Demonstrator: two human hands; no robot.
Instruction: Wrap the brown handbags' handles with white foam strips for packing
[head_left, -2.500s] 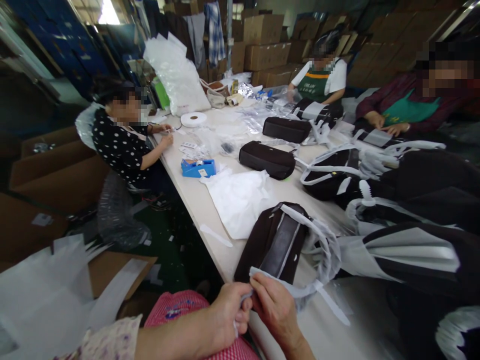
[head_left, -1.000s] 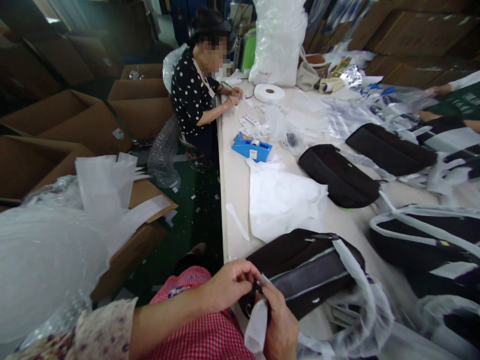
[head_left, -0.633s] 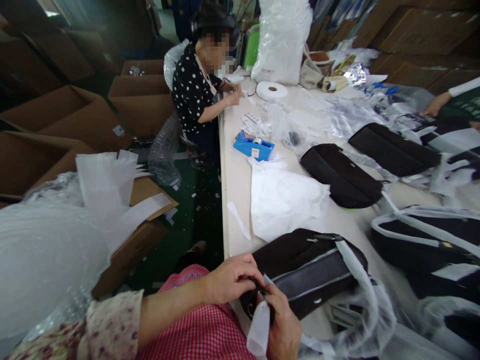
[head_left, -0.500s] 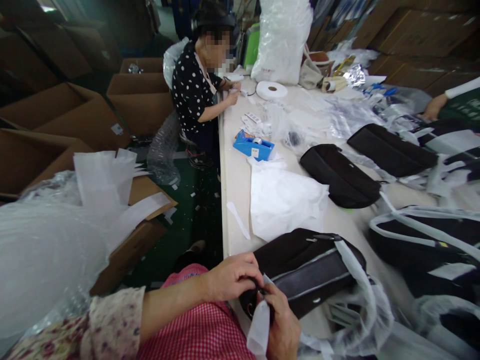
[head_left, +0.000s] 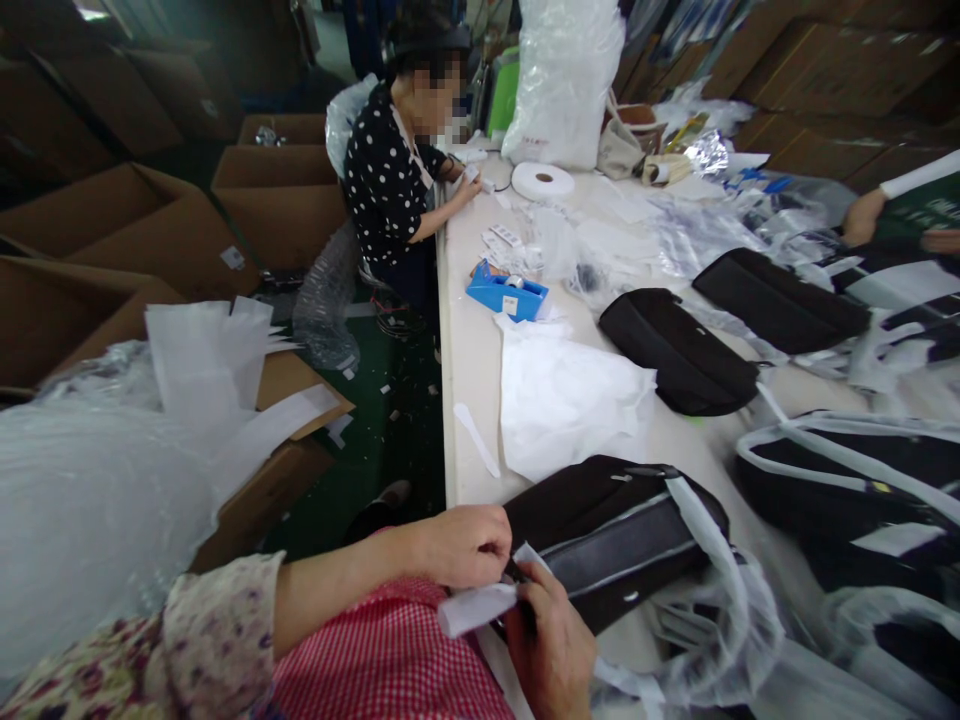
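Note:
A black bag (head_left: 592, 530) lies on its side at the table's near edge, with white wrapping round its handle (head_left: 712, 540). My left hand (head_left: 465, 545) is closed at the bag's near end, fingers curled; what they grip, if anything, is hidden. Just right of it, my right hand (head_left: 551, 640) is closed on a white wrapping strip (head_left: 476, 608), whose loose end sticks out to the left over the red checked apron (head_left: 390, 650). A small dark part of the bag shows between the two hands.
Beyond the bag lie a white cloth sheet (head_left: 574, 400) and a blue tape dispenser (head_left: 506, 292). More black bags (head_left: 679, 350) spread to the right. A co-worker (head_left: 394, 170) works at the table's far left edge. Cardboard boxes (head_left: 161, 230) and clear plastic (head_left: 90, 520) stand at left.
The loose end of the white strip has swung from hanging down to pointing left. My left hand has shifted slightly away from the right fingers. The bag stays nearly in place.

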